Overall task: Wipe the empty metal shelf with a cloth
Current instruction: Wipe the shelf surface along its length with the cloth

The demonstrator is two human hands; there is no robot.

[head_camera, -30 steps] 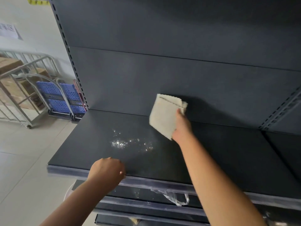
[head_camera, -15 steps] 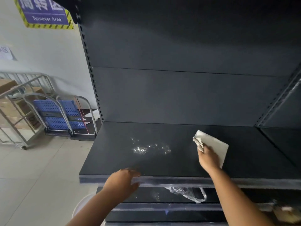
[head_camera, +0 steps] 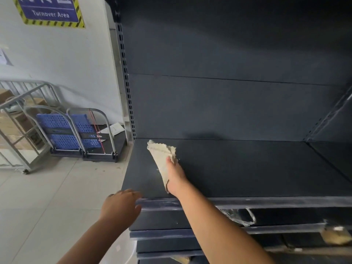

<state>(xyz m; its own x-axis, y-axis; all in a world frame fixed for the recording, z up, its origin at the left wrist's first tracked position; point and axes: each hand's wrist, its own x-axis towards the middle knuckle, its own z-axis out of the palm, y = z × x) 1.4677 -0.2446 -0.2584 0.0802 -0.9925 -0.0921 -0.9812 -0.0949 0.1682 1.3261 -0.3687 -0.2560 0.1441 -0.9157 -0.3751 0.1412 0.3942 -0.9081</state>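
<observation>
The dark metal shelf [head_camera: 247,168] runs across the middle of the head view, bare on top. My right hand [head_camera: 176,177] presses a beige cloth [head_camera: 161,157] flat on the shelf near its left end, fingers shut on the cloth. Only a few white specks show beside the cloth. My left hand [head_camera: 122,205] hovers at the shelf's front left corner by the clear price rail [head_camera: 266,201], fingers loosely curled and holding nothing.
Lower shelves [head_camera: 209,237] jut out below, with crumpled clear plastic [head_camera: 238,216] hanging under the rail. On the tiled floor to the left stand two folded blue platform trolleys [head_camera: 76,130] and a grey metal cage cart [head_camera: 21,130] with cardboard boxes. A slotted upright [head_camera: 126,88] borders the shelf.
My right hand swept the cloth leftwards across the shelf, over the patch of white powder, which no longer shows. The left hand stayed at the front edge. The view shifted left.
</observation>
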